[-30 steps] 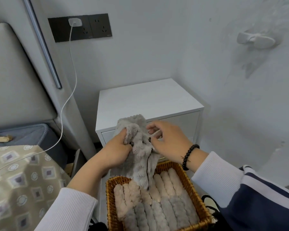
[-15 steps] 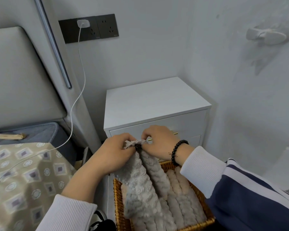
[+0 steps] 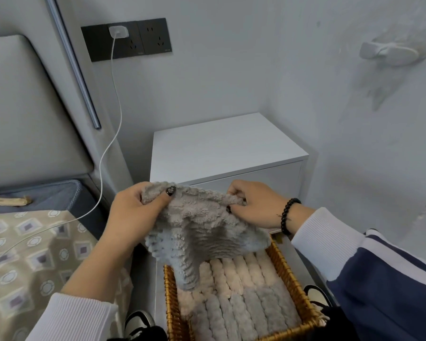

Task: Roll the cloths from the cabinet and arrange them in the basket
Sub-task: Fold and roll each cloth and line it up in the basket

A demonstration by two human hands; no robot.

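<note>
A grey padded headboard (image 3: 22, 114) fills the far left, with a bed in a beige patterned cover (image 3: 30, 262) below it on the near left. A white square bedside cabinet (image 3: 219, 148) stands in the far corner against the pale walls, its drawer front facing the person. Near and right of centre sits a woven golden-brown wicker basket (image 3: 290, 279), in front of the cabinet, with a row of rolled fluffy cloths in beige and grey (image 3: 244, 291) lying side by side in it. Above the basket a grey ribbed fluffy cloth (image 3: 202, 227) is stretched open, its lower corner hanging down onto the rolls. The left hand (image 3: 130, 212) grips the cloth's upper left edge, thumb over the top. The right hand (image 3: 253, 205), with a black bead bracelet (image 3: 287, 215) at the wrist, pinches the upper right edge. On the far wall a black double socket plate (image 3: 148, 38) holds a white charger plug (image 3: 118, 32), whose white cable (image 3: 108, 148) trails down onto the bed.
</note>
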